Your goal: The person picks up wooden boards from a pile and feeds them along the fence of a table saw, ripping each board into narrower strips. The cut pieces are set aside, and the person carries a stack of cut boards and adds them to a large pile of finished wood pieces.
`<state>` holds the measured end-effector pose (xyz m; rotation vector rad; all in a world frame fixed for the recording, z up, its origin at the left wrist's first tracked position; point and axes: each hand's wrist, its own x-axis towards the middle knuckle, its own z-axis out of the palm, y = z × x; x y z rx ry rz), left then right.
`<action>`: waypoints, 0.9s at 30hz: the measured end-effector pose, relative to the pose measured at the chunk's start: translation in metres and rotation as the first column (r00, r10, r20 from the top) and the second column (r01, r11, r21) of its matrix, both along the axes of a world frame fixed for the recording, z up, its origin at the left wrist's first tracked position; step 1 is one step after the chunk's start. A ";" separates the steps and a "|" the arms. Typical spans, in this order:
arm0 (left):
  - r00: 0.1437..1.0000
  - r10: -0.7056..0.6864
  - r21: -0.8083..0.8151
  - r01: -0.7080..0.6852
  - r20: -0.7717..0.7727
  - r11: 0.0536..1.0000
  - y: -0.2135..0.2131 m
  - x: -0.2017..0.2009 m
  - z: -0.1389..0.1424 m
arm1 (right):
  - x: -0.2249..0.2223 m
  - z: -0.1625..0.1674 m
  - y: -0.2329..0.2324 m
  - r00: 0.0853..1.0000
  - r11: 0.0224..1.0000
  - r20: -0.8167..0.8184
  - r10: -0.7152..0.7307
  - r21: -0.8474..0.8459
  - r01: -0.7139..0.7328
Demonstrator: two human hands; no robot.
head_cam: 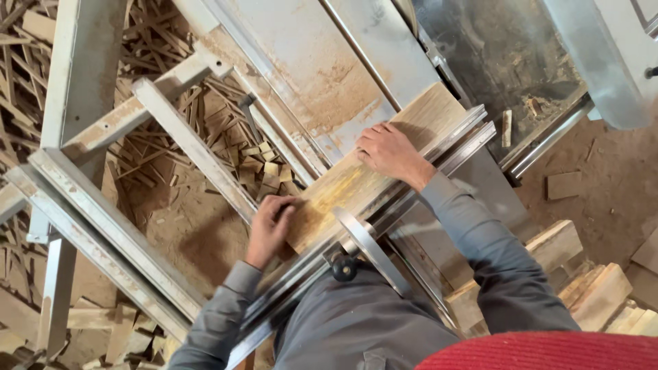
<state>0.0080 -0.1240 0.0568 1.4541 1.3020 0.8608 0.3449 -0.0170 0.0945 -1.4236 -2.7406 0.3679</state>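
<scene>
A long pale wooden board [411, 127] lies flat on the sliding table of a big sawing machine, its long edge against a metal fence rail [449, 147]. My right hand [386, 149] presses flat on top of the board near its middle. My left hand [269, 229] grips the board's near end, fingers curled over the edge. Both arms wear grey sleeves.
The machine's dusty steel top [322, 68] stretches away behind the board. A grey metal frame [103, 205] stands at the left over sawdust and heaps of thin wood offcuts [226, 130]. Stacked wooden blocks [582, 281] lie at the lower right. A black knob [344, 268] sits by my waist.
</scene>
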 end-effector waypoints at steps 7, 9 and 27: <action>0.840 0.307 -0.324 -0.168 0.447 0.931 -0.001 0.023 -0.025 | 0.001 0.005 0.007 0.999 0.998 0.017 -0.042 -0.038 0.043; 0.793 0.335 -0.343 -0.170 0.509 0.924 0.001 0.029 -0.032 | 0.005 0.007 0.010 0.999 0.998 -0.006 -0.037 -0.048 0.037; 0.988 0.040 -0.071 -0.029 0.147 0.997 0.038 0.030 -0.014 | 0.006 0.014 0.038 0.995 0.982 0.001 -0.101 -0.163 0.100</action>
